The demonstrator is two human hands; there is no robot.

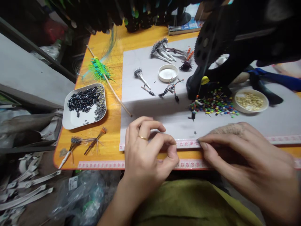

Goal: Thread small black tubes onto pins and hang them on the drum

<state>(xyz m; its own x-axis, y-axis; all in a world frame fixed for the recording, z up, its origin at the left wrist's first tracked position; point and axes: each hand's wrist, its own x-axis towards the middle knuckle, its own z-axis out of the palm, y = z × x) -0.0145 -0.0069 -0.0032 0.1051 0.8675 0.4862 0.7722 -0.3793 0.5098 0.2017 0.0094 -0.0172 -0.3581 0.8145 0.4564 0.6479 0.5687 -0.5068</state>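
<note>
My left hand (pixel 150 152), with a ring on one finger, is over the front edge of the white board (pixel 141 111). Its thumb and forefinger are pressed together; whatever lies between them is too small to make out. To the right, my right hand (pixel 249 157) pinches thumb and forefinger at a pink measuring tape (pixel 187 143); its content is hidden too. A tiny dark bead (pixel 195 132) lies just beyond the right fingertips. Farther back is a small black cylinder (pixel 193 115) with an orange-tipped wire. Coloured ball-headed pins (pixel 216 102) are heaped behind it.
A white tray (pixel 73 123) of black cylinders and grey bits stands left. A round dish (pixel 251 111) of gold pieces sits right, beside a large black machine (pixel 244 34). Wire bundles (pixel 162 50), a small white dish (pixel 168 74) and a stick with green bristles (pixel 100 69) lie farther back.
</note>
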